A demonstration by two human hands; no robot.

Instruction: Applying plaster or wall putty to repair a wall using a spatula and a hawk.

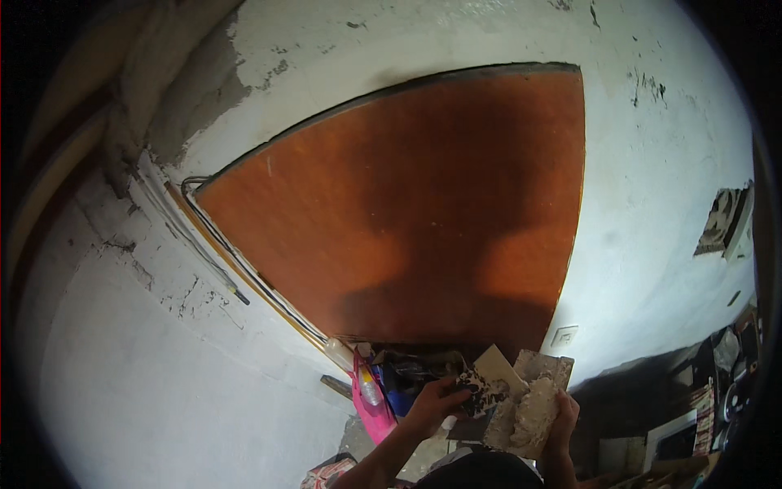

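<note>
Holding two plastering-type tools here, one per hand, both just in front of the body. Left hand [432, 406] is curled up around the smeared dark-and-white part of a scraper [502, 372], so no real gap in that grip, and its pale flat end pokes up toward the other hand. Right hand [564, 420] has the outer edge of a flat board [550, 364], fingers wrapped on the side; can't tell how the rest of that grip goes, it's hidden behind. There's a thick lump of beige paste [535, 410] on the board, sitting between the two hands. Looks like the board's held face-up-ish so the stuff stays put, and gripped by the edge so the fingers stay out of the mess. Scraper's right up against the board or just beside it, hard to say if they touch, but close makes sense for working the paste.

Just left of the left hand is a pink bag [375, 420] with a clear bottle [371, 389]. Beyond both hands, a big orange-brown panel [456, 196] with a shadow across it.
</note>
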